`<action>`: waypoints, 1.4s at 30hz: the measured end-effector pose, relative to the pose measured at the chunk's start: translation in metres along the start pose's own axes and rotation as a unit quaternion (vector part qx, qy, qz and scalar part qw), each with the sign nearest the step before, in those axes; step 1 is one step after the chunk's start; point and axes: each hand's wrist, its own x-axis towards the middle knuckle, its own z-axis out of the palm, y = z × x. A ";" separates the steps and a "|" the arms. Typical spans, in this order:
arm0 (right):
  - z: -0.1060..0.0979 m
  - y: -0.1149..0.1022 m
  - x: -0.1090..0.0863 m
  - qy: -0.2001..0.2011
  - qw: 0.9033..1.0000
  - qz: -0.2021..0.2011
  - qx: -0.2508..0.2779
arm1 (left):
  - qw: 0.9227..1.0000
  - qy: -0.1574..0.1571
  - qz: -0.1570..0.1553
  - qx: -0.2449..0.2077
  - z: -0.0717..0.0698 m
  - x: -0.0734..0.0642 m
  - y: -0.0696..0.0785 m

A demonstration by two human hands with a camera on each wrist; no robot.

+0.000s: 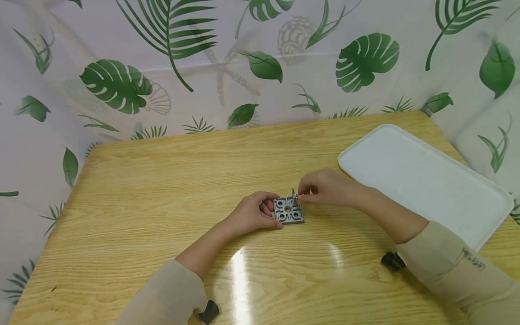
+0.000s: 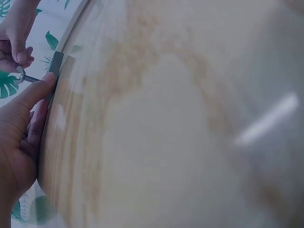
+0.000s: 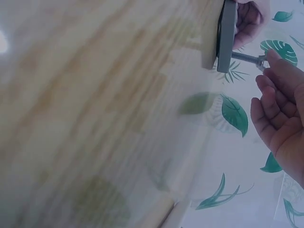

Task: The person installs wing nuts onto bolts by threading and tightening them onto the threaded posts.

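Observation:
A small square grey metal plate (image 1: 289, 217) with several round holes lies flat on the wooden table. My left hand (image 1: 253, 213) grips it from the left, thumb at the near edge and fingertips at the far side. A silver wing bolt (image 1: 294, 197) stands upright at the plate's far right corner. My right hand (image 1: 328, 187) pinches the bolt's top between thumb and fingers. Seen from the left wrist, the bolt's winged head (image 2: 22, 75) is well above the plate (image 2: 55, 64). In the right wrist view, the shank (image 3: 244, 57) shows between plate and fingertips.
A white tray (image 1: 422, 180) lies at the right of the wooden table (image 1: 162, 180). Leaf-patterned cloth (image 1: 227, 67) hangs behind the table and along its sides. Dark round pieces (image 1: 392, 261) show under both sleeves.

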 end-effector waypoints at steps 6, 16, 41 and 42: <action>-0.005 0.002 0.003 -0.010 0.999 0.015 0.037 | 1.000 -0.001 -0.001 -0.003 0.000 -0.001 0.001; -0.006 0.001 0.008 -0.054 0.996 0.007 0.072 | 1.000 -0.005 -0.001 -0.001 0.000 -0.002 0.001; -0.004 0.002 0.002 -0.011 1.000 -0.010 0.017 | 1.000 -0.001 0.004 0.000 0.001 -0.001 0.002; -0.004 0.001 0.002 -0.009 1.000 -0.006 0.012 | 1.000 -0.001 0.005 0.000 0.001 -0.001 0.001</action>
